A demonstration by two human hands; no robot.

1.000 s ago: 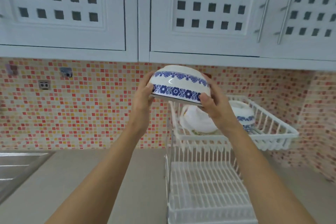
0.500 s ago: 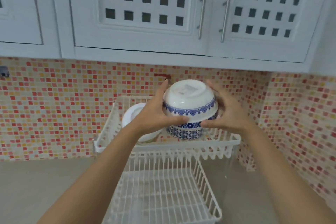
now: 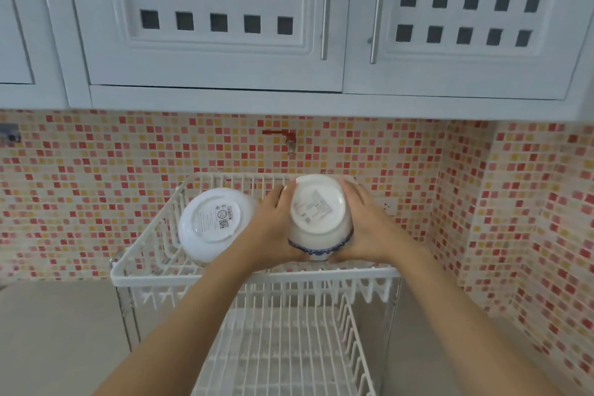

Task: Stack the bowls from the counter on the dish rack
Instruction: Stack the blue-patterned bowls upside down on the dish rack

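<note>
- The left hand and the right hand are clasping a blue-patterned bowl between them, one palm on each side, fingers wrapped round its wall.
- That bowl is sitting upside down, base facing up, over the right part of the dish rack's upper tier; whether it is touching anything beneath is hidden.
- A white bowl is leaning upside down just beside it on the left, close to the left hand.
- The upper tier's front rim is lying just below both wrists, and its back rim is standing near the mosaic wall.
- The lower tier is lying open underneath.
- Bare counter is stretching to the rack's left, and the cabinets are hanging overhead.
</note>
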